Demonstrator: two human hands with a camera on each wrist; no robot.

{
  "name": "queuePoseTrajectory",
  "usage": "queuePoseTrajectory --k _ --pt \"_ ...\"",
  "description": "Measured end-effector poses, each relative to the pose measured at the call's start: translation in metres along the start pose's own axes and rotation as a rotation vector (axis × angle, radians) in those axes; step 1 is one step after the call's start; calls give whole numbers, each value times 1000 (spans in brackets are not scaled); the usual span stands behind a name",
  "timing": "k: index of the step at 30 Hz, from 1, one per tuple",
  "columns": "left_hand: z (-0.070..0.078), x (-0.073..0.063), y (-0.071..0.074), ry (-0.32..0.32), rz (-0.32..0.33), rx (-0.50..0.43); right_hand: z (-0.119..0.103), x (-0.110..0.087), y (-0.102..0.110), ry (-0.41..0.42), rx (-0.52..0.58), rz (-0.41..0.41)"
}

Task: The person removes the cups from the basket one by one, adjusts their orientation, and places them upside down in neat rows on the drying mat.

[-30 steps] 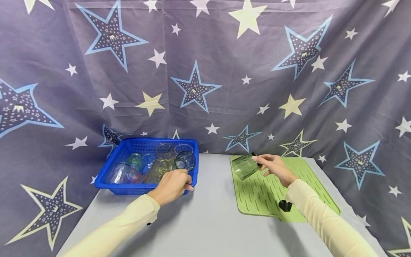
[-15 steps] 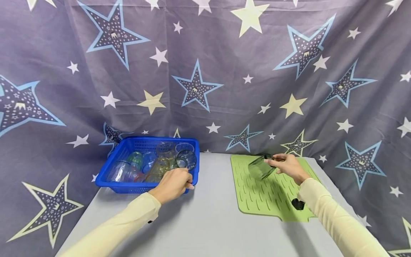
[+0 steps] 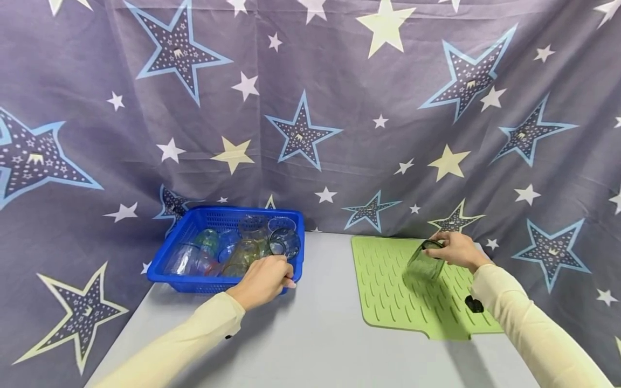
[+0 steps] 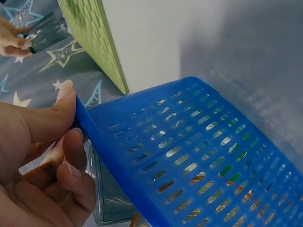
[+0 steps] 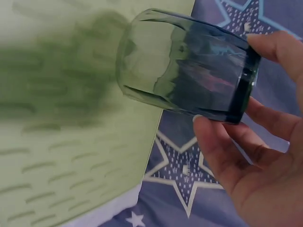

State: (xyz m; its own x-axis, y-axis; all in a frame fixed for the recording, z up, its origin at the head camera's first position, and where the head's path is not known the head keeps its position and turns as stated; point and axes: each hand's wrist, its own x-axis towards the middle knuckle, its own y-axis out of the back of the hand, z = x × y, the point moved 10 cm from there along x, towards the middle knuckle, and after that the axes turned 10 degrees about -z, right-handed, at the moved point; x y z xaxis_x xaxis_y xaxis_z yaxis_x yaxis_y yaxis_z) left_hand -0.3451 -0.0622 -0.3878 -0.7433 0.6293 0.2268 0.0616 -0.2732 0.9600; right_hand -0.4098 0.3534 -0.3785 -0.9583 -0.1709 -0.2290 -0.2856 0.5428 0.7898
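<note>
In the head view, my right hand (image 3: 456, 250) holds a dark tinted glass tumbler (image 3: 423, 268), tilted, over the green ridged mat (image 3: 388, 293). Its thumb and fingertips grip the thick base of the tumbler (image 5: 184, 66) in the right wrist view, and the other end faces the mat. My left hand (image 3: 262, 281) is at the front right corner of a blue plastic basket (image 3: 194, 284) on the left. In the left wrist view, that hand's thumb and curled fingers pinch the basket's rim (image 4: 102, 142). Several clear and coloured glasses (image 3: 208, 242) lie inside.
A white-covered table (image 3: 320, 323) bears the basket and mat, with bare cloth between them. Right behind hangs a grey curtain (image 3: 330, 172) printed with stars. One dark tinted glass (image 3: 284, 242) sits at the basket's right end.
My right hand has carried the tumbler rightward across the mat, tipping it so that its free end points more downward. My left hand keeps its grip on the basket.
</note>
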Motion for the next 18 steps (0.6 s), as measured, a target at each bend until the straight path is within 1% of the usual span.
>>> queuePoseTrajectory --k 4,8,13,18 --pt "2 0 1 -3 -4 5 9 0 7 -17 -98 -2" --pt "3 0 1 -8 -5 10 22 -3 15 -24 -145 5" --pt "4 0 0 -4 -15 18 37 -5 30 -28 -215 36" --pt "5 0 2 -11 -5 24 48 -8 43 -57 -240 54"
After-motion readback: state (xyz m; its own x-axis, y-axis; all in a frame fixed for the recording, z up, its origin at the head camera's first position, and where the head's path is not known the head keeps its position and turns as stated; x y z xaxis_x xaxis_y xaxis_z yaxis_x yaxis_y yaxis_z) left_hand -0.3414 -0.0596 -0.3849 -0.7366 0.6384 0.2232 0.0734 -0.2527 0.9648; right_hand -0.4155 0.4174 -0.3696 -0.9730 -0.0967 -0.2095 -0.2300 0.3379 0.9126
